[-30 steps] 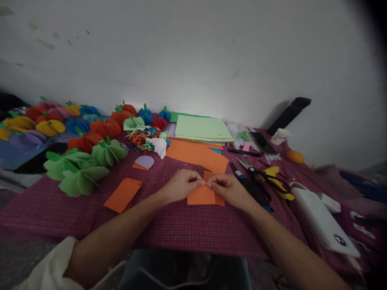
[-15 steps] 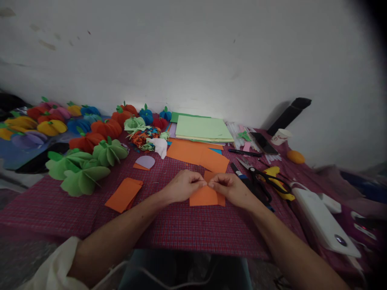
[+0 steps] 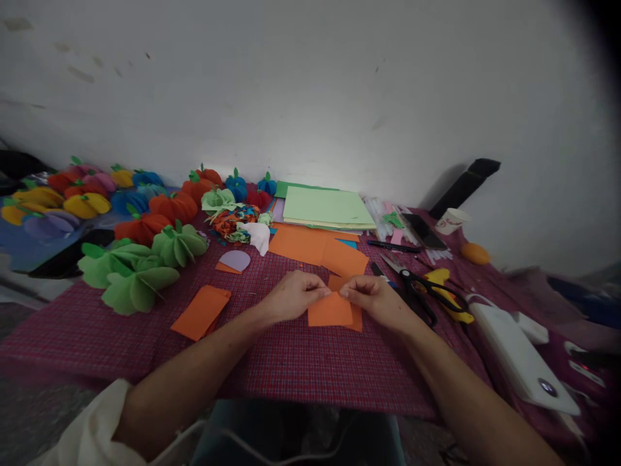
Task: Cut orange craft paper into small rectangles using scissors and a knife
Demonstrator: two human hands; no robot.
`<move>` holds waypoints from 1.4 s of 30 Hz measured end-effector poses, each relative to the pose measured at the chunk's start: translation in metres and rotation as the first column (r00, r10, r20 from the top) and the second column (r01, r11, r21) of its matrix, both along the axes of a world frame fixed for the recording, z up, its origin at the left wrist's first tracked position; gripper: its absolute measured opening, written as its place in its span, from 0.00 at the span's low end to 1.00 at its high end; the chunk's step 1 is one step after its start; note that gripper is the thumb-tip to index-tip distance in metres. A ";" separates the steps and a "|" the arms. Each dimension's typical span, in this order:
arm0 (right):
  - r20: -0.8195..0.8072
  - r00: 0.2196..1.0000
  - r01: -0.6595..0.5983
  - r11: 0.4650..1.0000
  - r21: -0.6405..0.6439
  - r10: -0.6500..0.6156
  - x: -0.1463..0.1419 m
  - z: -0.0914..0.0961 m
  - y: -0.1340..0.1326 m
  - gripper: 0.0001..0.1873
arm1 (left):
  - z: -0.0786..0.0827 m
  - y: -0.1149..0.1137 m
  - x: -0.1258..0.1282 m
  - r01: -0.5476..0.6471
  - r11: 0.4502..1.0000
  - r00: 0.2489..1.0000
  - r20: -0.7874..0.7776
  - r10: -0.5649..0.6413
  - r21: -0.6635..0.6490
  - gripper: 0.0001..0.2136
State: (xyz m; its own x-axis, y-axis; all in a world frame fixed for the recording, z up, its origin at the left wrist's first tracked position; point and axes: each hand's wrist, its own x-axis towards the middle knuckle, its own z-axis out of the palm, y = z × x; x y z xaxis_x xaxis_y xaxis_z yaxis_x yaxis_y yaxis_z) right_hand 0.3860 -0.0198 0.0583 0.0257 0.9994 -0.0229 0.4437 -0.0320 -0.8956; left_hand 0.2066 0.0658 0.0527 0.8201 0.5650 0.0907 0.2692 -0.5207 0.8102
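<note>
In the middle of the table, my left hand (image 3: 299, 295) pinches the upper left part of an orange paper piece (image 3: 330, 310). My right hand (image 3: 376, 299) has thumb and finger closed on the same piece near its upper right corner. Another orange paper (image 3: 356, 319) lies under it and shows at the right and behind. Further back are larger orange sheets (image 3: 301, 243). To the left lies a small stack of folded orange paper (image 3: 201, 313), and beyond it a lilac rounded paper (image 3: 235, 260) on an orange one.
Several paper pumpkins (image 3: 140, 285) fill the left side. Scraps (image 3: 236, 221) and a stack of green paper (image 3: 327, 206) lie at the back. Black scissors (image 3: 422, 285), a yellow glue gun (image 3: 449, 298), a phone (image 3: 424, 231), a paper cup (image 3: 452, 221) and a white power bank (image 3: 524, 356) are on the right.
The held orange paper now lies flatter and squarer, its right edge further from the under paper's edge. My right hand's fingertips have moved slightly right, apart from the left ones.
</note>
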 end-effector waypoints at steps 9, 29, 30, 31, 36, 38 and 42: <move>0.003 1.000 -0.029 0.999 -0.018 0.029 0.006 0.006 -0.001 0.16 | 0.002 0.001 -0.002 0.002 1.000 1.000 -0.003 -0.002 0.019 0.16; 0.003 0.999 -0.050 0.998 0.045 0.050 -0.008 -0.002 0.000 0.13 | 0.001 -0.007 0.002 0.049 0.998 0.999 -0.010 -0.049 0.032 0.14; 0.008 0.999 -0.051 0.998 0.043 0.051 -0.010 -0.003 0.000 0.13 | 0.001 -0.007 0.002 0.056 0.998 0.998 -0.009 -0.055 0.024 0.14; 0.014 0.999 -0.051 0.998 0.041 0.051 -0.010 -0.003 0.000 0.12 | 0.000 -0.007 0.002 0.062 0.998 0.998 -0.010 -0.061 0.016 0.14; 0.027 0.997 -0.068 0.997 0.023 0.068 -0.009 -0.001 -0.001 0.13 | -0.001 -0.004 0.003 0.074 0.997 0.997 0.004 -0.074 -0.007 0.14; 0.032 0.998 -0.054 0.998 0.012 0.054 -0.004 0.002 0.000 0.13 | 0.000 -0.003 0.002 0.070 0.997 0.997 0.018 -0.070 -0.019 0.13; -0.001 1.000 -0.027 1.000 0.007 0.027 0.013 0.005 0.001 0.14 | 0.003 0.002 -0.002 0.054 0.996 0.998 0.046 -0.051 -0.065 0.12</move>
